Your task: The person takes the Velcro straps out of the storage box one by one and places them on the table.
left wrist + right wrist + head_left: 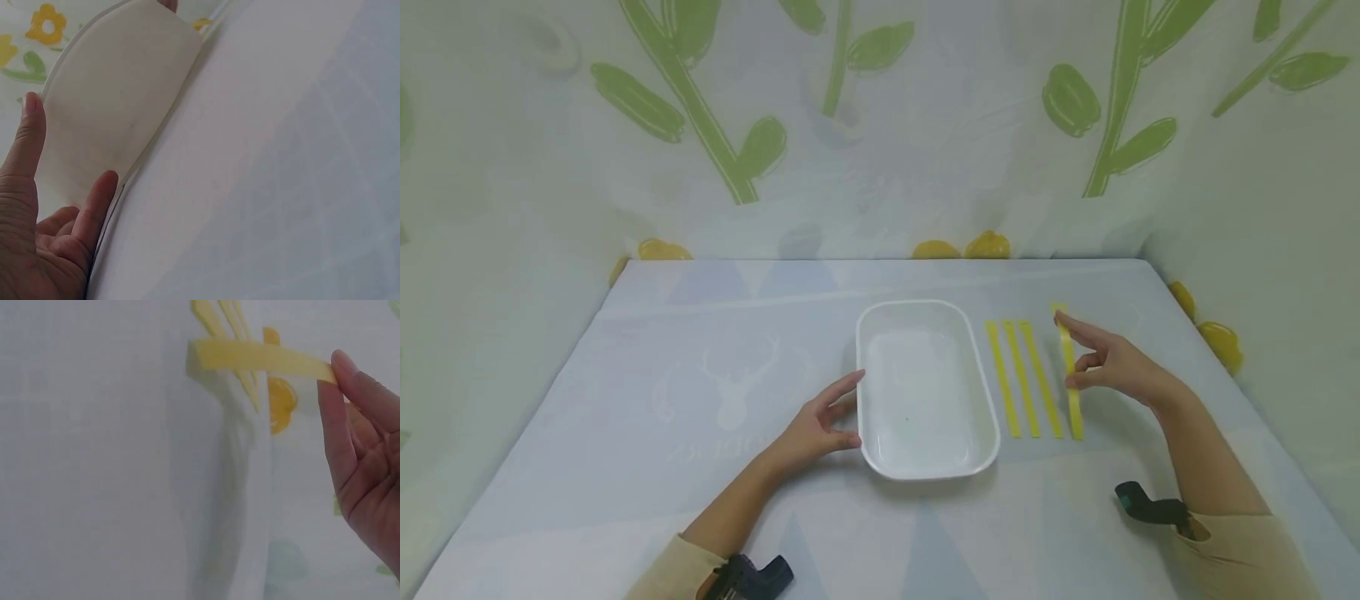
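Observation:
A white rectangular basin (928,392) sits at the middle of the table. My left hand (820,425) rests on its left side with extended fingers and thumb; the left wrist view shows the fingertips against the outer wall of the basin (119,94). My right hand (1112,362) pinches a narrow yellow strip (1076,417) between thumb and finger. In the right wrist view, the held strip (256,356) stretches out from the fingertips, its far end close over the tabletop. Three more yellow strips (1027,379) lie side by side between the basin and my right hand.
The table (715,325) has a pale cover with faint deer and triangle prints. Behind it hangs a white curtain (925,167) with green leaves and yellow flowers, which also runs along both sides. Each wrist carries a black camera mount (1150,506).

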`<state>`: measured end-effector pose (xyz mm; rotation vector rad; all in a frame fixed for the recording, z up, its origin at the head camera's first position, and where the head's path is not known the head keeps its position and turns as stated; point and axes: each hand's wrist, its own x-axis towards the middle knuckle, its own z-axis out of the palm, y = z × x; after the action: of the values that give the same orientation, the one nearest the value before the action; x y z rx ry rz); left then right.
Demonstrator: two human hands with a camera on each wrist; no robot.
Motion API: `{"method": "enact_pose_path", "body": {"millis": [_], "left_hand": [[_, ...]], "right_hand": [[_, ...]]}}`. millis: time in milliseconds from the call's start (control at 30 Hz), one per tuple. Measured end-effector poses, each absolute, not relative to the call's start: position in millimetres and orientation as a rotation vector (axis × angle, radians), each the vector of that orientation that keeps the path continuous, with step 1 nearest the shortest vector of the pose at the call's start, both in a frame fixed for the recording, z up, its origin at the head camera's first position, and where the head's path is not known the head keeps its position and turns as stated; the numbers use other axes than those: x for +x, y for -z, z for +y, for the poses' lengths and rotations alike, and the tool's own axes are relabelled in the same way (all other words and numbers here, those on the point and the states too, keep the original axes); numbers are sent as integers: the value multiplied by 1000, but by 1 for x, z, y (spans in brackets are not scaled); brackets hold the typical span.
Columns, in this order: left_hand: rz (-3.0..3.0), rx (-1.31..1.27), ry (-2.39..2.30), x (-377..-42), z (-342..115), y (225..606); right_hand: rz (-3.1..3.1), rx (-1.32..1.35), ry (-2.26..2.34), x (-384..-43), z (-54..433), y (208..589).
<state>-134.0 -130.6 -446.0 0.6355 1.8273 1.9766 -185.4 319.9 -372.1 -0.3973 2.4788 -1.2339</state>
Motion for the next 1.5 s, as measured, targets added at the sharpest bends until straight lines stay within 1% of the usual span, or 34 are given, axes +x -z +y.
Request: {"method": "enact_pose_path", "body": {"millis": [500, 1000, 1500], "left_hand": [[1830, 644, -1972, -132, -129, 447], [1823, 627, -1965, -132, -129, 447], [1839, 594, -1950, -131, -129, 442]], "right_hand": [[2588, -407, 1121, -196, 328, 399], [2637, -371, 961, -204, 326, 403], [2732, -333, 896, -204, 328, 407]]}}
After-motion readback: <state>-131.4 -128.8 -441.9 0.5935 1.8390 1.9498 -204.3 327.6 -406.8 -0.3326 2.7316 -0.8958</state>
